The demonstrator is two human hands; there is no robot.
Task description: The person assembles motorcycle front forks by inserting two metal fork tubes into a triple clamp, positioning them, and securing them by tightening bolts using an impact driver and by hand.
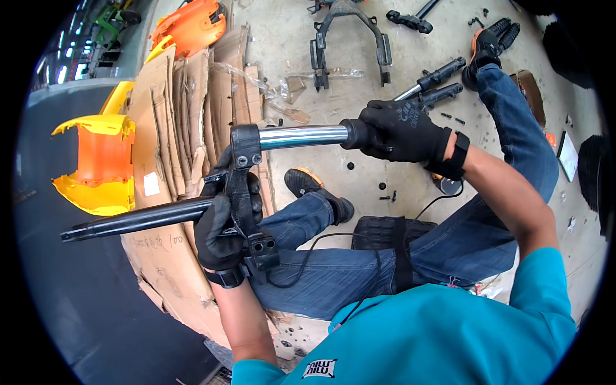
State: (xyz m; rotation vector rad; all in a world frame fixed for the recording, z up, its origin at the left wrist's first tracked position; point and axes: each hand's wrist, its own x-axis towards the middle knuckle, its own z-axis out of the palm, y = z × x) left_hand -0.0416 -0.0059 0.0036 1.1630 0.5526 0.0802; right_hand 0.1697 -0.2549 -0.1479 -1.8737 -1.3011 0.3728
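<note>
My left hand, in a black glove, is wrapped round a black metal fork clamp. A long black steering stem juts from the clamp to the left. Out of the clamp's upper end a fork leg with a shiny chrome tube runs to the right, its tube seated in the clamp. My right hand, also gloved in black, grips the leg's dark end beyond the black collar. The whole assembly is held above my lap. Fingers of both hands are closed; some of the left ones are hidden behind the clamp.
Flattened cardboard is stacked at the left. Yellow and orange plastic covers lie beside it. A black forked frame rests on the floor ahead. More fork parts lie beyond my right hand, with loose bolts near my legs.
</note>
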